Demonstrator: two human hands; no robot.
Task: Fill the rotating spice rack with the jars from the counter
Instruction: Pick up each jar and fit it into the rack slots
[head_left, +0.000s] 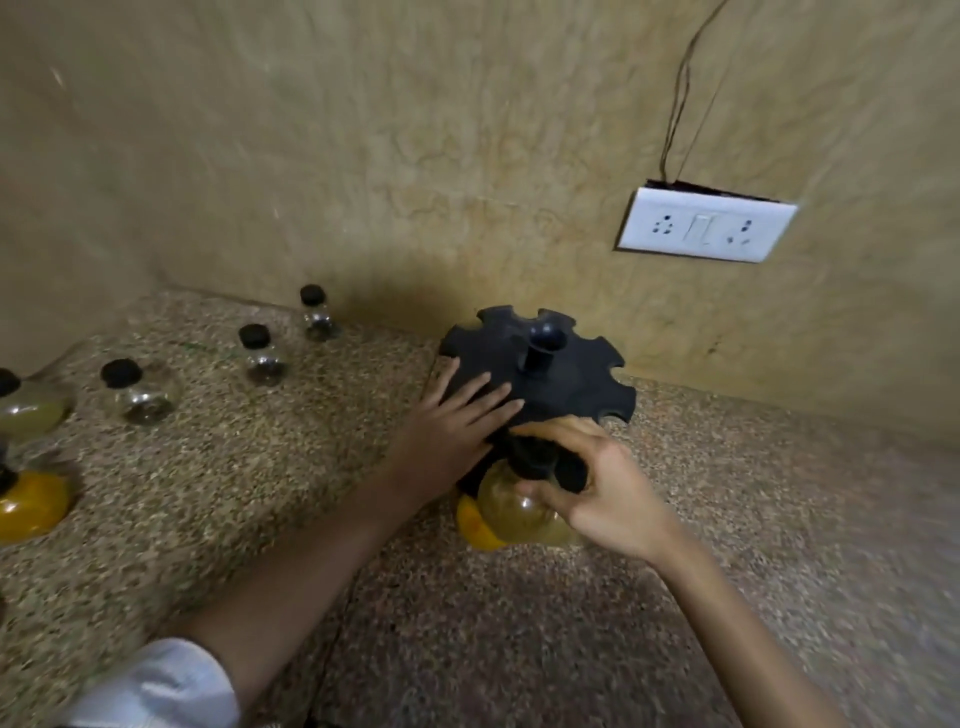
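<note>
A black rotating spice rack (566, 379) with notched slots and a centre post stands on the speckled counter near the wall. My left hand (457, 415) lies flat on its top left edge, fingers spread. My right hand (597, 483) grips a round glass jar of greenish-brown spice (511, 512) by its black cap, at a front notch of the rack. A yellow-filled jar (475, 522) hangs just behind and left of it, partly hidden.
Loose black-capped jars stand on the counter (260, 519) at left: two small dark-filled ones (317, 314) (262, 356), a nearly clear one (137, 392), a greenish one (28, 405) and a yellow one (26, 504). A white socket plate (704, 226) is on the wall.
</note>
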